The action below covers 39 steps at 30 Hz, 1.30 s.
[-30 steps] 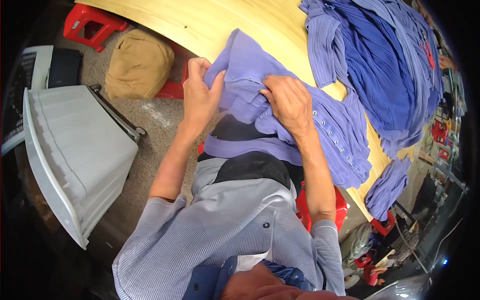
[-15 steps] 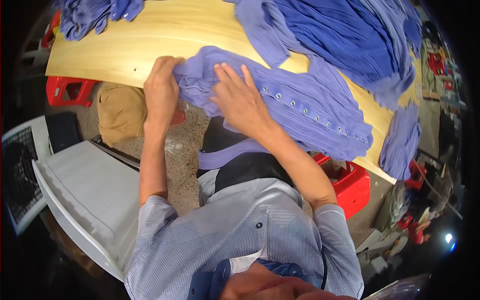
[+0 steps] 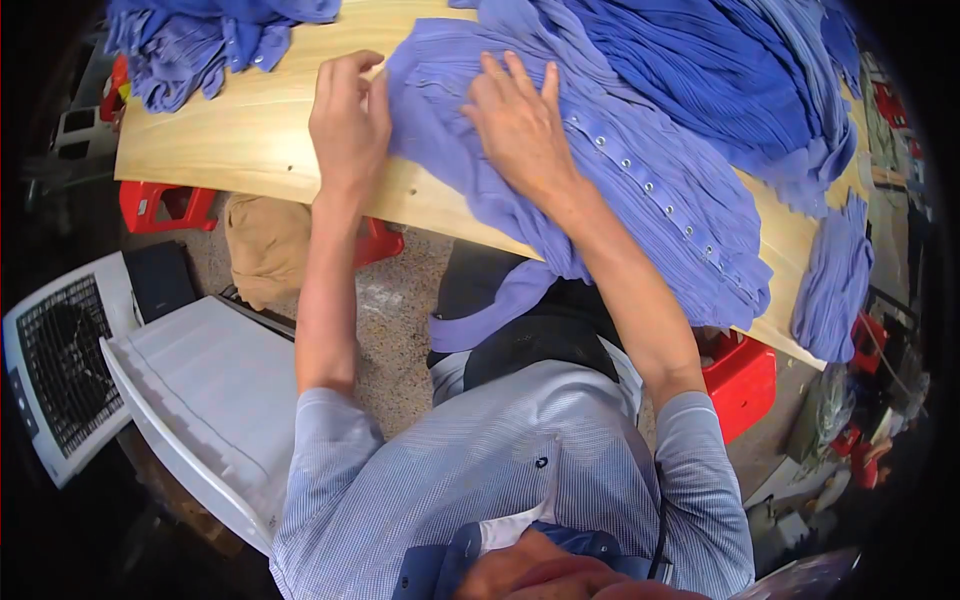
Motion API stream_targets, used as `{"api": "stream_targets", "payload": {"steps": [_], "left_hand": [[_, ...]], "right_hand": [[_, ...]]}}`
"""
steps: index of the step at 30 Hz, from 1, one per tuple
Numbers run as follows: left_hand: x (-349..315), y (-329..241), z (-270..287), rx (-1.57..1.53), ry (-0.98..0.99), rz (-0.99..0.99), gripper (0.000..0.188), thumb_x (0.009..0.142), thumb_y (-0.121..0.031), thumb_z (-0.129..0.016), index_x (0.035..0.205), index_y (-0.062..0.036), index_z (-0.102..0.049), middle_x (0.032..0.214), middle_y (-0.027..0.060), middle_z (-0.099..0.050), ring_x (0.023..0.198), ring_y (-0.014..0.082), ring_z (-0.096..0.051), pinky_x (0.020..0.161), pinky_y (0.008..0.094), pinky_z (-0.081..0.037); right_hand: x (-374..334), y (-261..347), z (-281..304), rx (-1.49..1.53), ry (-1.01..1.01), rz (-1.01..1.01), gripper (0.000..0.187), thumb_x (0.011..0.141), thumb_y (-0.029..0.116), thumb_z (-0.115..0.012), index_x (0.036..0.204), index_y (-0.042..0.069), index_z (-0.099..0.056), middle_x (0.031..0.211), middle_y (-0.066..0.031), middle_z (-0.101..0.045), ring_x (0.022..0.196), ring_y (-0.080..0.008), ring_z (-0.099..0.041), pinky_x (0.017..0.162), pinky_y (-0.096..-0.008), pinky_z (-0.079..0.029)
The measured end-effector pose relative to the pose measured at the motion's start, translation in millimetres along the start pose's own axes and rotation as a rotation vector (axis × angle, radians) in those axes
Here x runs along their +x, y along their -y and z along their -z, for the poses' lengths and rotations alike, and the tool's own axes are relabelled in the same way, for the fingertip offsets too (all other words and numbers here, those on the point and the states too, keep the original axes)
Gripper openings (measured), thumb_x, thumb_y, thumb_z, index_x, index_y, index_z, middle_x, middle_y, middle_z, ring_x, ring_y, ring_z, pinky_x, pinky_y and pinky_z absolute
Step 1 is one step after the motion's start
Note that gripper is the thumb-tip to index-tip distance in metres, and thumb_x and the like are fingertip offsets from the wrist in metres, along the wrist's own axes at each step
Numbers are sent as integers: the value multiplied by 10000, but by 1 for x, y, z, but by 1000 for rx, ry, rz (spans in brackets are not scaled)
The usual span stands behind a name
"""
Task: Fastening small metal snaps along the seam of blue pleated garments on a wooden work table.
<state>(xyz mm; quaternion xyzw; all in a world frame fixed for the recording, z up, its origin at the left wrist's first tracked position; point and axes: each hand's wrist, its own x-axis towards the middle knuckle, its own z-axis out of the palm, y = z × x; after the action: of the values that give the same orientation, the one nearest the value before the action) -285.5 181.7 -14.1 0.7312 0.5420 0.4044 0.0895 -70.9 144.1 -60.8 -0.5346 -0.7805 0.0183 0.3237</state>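
Note:
A periwinkle crinkled shirt (image 3: 660, 160) with a row of round metal snaps lies spread on the wooden table. My right hand (image 3: 520, 125) rests flat on its upper part, fingers spread, left of the snap row. Just off the shirt's left edge is my left hand (image 3: 350, 125), its fingers loosely bent and apart, with nothing seen in them. A periwinkle fabric band (image 3: 490, 308) hangs below the table edge over my dark-clothed lap; it seems to run up to the shirt.
More periwinkle garments lie at the table's (image 3: 250, 150) far left, and a darker blue pleated pile (image 3: 690, 80) at the far right. A folded piece (image 3: 835, 285) hangs over the right edge. Red stools (image 3: 740, 385), a tan bundle (image 3: 265, 250) and a white chair (image 3: 205, 390) stand below.
The shirt has shifted farther onto the table and lies more spread out. My left hand has come off its left edge; my right hand has moved up with the cloth.

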Motion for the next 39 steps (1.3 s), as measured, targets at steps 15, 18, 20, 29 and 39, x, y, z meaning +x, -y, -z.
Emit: {"api": "stream_targets", "payload": {"steps": [15,18,20,29,39], "left_hand": [[-1,-27,41,277,395,-340,423,922,86,-611,1307,-52,-717,1438,174,-727,1387,457,-642,1118,508,-528],[0,-62,14,-202,364,-92,395,1040,47,-628,1420,-32,-699,1261,177,-801,1213,362,-762,1024,414,-588],[-1,-69,-6,-275,476,47,345,1116,-94,-645,1456,-45,-683,1338,205,-777,1242,376,-751,1056,426,-574],[-24,-26,2,273,660,-347,731,1077,-436,-707,1709,-142,-488,1789,158,-428,1641,421,-387,1302,653,-297],[-22,-4,21,335,709,-308,1179,837,-758,-838,1779,-203,-395,1835,212,-321,1677,491,-291,1320,714,-255]], "right_hand": [[-9,26,18,174,130,131,309,1001,217,-769,1205,-4,-698,1436,-230,-700,1452,-369,-619,1245,-630,-437],[-12,39,40,92,127,162,388,996,216,-774,1287,-31,-705,1495,-252,-659,1512,-360,-561,1254,-664,-412],[-28,44,67,140,62,134,407,948,159,-686,1299,-40,-734,1367,-223,-691,1414,-351,-600,1217,-631,-419],[-217,-68,207,-393,234,-591,724,1046,361,-744,1700,142,-526,1782,-200,-428,1677,-424,-345,1337,-678,-215],[-192,-140,235,-372,361,-331,925,1033,733,-610,1757,181,-451,1837,-201,-330,1697,-446,-287,1345,-669,-198]]}}
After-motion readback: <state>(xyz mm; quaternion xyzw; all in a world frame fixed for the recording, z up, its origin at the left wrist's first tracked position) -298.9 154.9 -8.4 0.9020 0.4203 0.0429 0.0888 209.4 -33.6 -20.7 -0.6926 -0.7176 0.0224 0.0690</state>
